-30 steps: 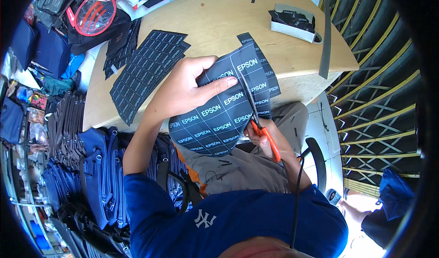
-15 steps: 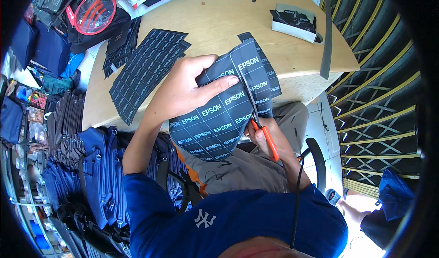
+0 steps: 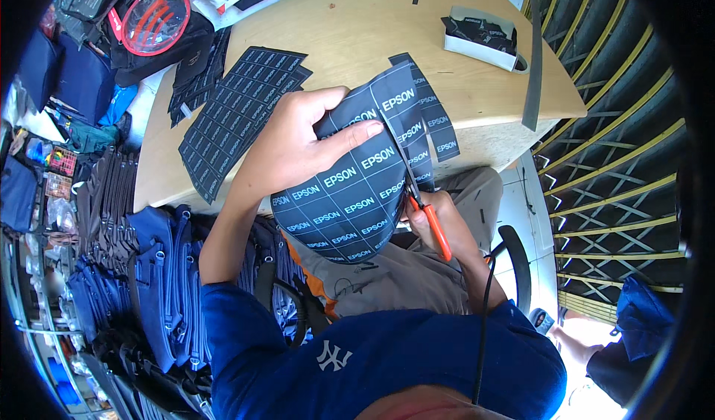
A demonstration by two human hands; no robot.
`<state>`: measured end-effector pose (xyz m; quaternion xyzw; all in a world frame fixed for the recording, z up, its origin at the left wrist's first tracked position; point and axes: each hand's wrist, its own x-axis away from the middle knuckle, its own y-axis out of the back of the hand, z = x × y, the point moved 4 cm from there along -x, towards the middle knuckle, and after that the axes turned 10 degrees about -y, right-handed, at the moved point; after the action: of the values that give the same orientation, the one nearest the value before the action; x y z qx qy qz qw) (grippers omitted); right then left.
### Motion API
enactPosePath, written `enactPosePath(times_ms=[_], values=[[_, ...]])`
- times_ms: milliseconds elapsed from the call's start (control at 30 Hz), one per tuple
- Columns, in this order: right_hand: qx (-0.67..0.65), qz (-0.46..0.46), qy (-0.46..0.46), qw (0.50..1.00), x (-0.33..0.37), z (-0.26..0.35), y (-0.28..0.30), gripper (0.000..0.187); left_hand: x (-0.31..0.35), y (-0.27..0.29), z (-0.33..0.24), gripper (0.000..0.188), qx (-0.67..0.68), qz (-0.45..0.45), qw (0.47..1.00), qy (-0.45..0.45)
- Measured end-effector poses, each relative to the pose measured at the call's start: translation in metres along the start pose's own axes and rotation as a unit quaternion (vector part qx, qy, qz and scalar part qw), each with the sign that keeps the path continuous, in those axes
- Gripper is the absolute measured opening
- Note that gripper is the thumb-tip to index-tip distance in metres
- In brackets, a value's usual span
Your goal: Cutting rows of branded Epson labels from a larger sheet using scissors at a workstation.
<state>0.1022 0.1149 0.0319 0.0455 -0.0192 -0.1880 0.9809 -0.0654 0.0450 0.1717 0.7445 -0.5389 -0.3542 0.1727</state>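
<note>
Held out at the near edge of the table, the dark printed sheet is pinched by the left hand, thumb on its face and fingers mostly hidden behind; the right hand is wrapped around the orange-handled scissors, also by the table's near edge. A clean cut seems to call for a taut sheet, blades aligned with the pale grid lines, short even strokes, and the left thumb clear of the tips

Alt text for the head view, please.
The left hand grips a curved, dark grid-printed sheet while the right hand holds orange-handled scissors, blades across it. More sheets and a white box lie on the wooden table.
</note>
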Motion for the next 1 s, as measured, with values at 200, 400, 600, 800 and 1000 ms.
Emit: enactPosePath(times_ms=[200, 400, 600, 800, 1000], values=[[0.041, 0.003, -0.004, 0.999, -0.001, -0.003, -0.001, 0.038, -0.001, 0.001, -0.001, 0.028, 0.01, 0.007, 1.0, -0.001], [0.011, 0.011, 0.03, 0.999, -0.001, -0.003, -0.002, 0.046, -0.001, 0.0, -0.002, 0.026, 0.04, 0.012, 0.999, 0.013], [0.006, 0.018, 0.053, 0.998, -0.002, 0.005, -0.004, 0.054, -0.001, -0.006, -0.006, 0.026, 0.045, 0.038, 0.998, 0.035], [0.022, -0.015, 0.019, 0.999, -0.004, 0.017, -0.006, 0.077, 0.002, -0.009, 0.003, 0.027, 0.037, 0.05, 0.998, 0.014], [0.011, -0.018, 0.044, 0.999, -0.003, 0.015, -0.002, 0.074, 0.001, -0.009, -0.001, 0.027, 0.047, 0.044, 0.998, 0.011]])
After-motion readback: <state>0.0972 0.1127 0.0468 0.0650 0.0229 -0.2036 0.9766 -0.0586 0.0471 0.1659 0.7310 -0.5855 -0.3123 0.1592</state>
